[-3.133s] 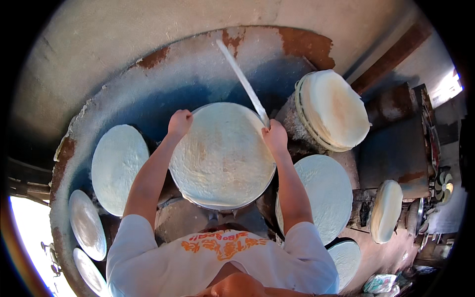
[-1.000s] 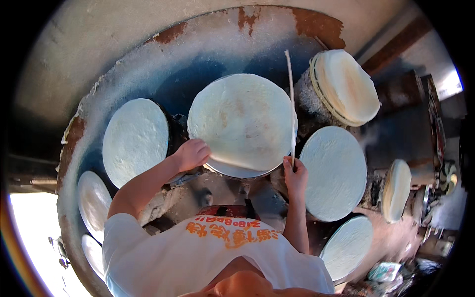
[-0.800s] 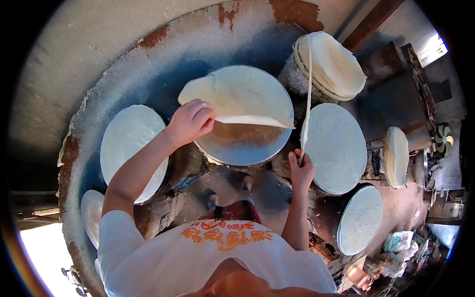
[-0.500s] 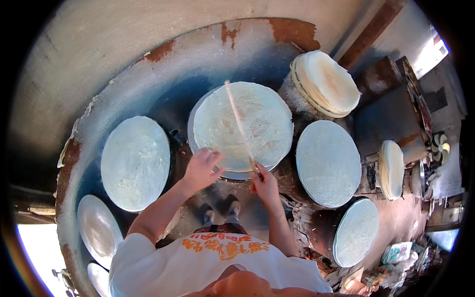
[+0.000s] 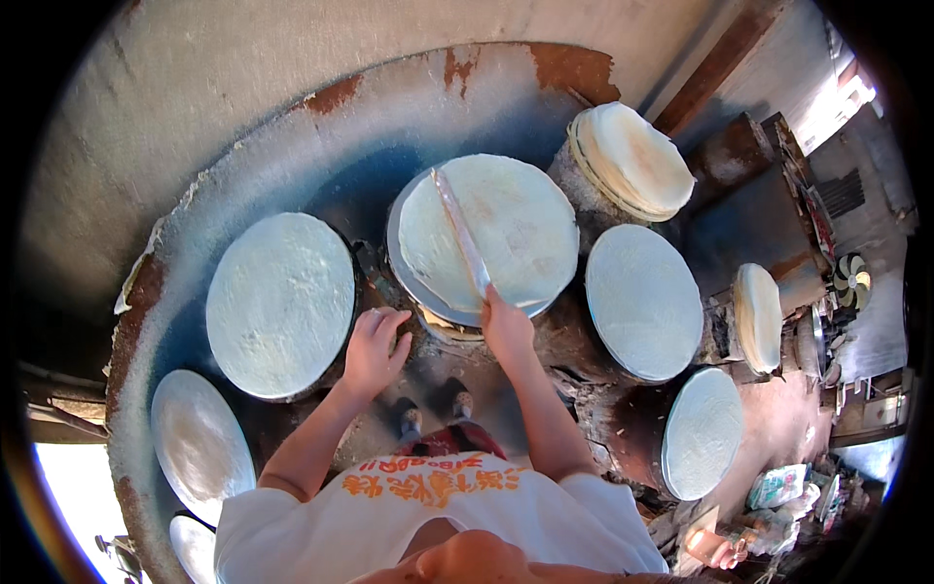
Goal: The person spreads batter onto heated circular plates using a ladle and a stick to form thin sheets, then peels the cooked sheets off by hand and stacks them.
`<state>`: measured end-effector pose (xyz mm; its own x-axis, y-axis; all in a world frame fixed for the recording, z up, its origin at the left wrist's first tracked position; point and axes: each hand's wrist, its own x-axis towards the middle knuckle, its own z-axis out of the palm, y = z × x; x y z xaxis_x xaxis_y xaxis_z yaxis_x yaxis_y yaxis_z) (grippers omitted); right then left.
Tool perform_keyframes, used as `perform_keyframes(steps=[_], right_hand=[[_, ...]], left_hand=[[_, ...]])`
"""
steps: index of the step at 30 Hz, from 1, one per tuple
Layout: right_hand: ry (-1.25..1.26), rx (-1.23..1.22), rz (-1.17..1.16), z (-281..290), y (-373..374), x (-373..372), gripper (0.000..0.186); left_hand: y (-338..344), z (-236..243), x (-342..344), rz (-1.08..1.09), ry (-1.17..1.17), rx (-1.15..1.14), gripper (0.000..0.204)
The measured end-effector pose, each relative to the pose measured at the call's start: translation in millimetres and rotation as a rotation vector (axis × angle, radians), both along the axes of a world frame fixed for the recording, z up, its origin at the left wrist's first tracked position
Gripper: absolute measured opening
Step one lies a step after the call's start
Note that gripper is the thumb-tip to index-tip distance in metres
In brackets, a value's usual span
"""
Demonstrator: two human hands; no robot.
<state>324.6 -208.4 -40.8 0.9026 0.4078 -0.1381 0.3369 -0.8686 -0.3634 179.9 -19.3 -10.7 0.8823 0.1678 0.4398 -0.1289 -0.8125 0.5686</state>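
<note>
My right hand [image 5: 501, 321] grips a long, thin, pale stick [image 5: 454, 216], which lies over the pale flatbread [image 5: 520, 229] on the middle round griddle [image 5: 397, 258]. This bread sits shifted to the right, so bare metal shows at the left and front. My left hand [image 5: 377, 346] hangs open, holding nothing, just below and left of that griddle. Nearest it on the left is another griddle covered in pale dough [image 5: 280, 297]. A similar dough-covered griddle [image 5: 642, 302] stands to the right of my right hand.
A tall stack of flatbreads [image 5: 632, 156] stands at back right, a smaller one [image 5: 757, 316] at right. Bare griddles [image 5: 199, 438] sit lower left, a coated one [image 5: 700, 433] lower right. A rusted curved wall [image 5: 350, 117], a fan [image 5: 849, 277] and bags [image 5: 778, 487] surround these.
The middle flatbread, lifted and folded earlier, now lies flat. My left hand has let go and moved down-left. My right hand has swung the stick from the right side over the bread.
</note>
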Motion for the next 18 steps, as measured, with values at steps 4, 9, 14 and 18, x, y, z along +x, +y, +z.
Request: perform_keyframes(steps=[4,9,14,18], right_hand=[[-0.038,0.059,0.027,-8,2,39,0.041],[-0.109,0.082,0.145,-13,-41,36,0.036],[-0.132,0.282,0.268,21,-37,2,0.031],[0.721,0.676,0.097,34,-120,-92,0.035]], left_hand=[[-25,9,-13,0.032,-0.015,0.014,0.033],[-51,-10,-88,0.283,-0.022,0.028,0.027],[-117,-61,-231,0.700,0.171,0.004,0.019],[-219,-81,-394,1.257,0.471,-0.517,0.019]])
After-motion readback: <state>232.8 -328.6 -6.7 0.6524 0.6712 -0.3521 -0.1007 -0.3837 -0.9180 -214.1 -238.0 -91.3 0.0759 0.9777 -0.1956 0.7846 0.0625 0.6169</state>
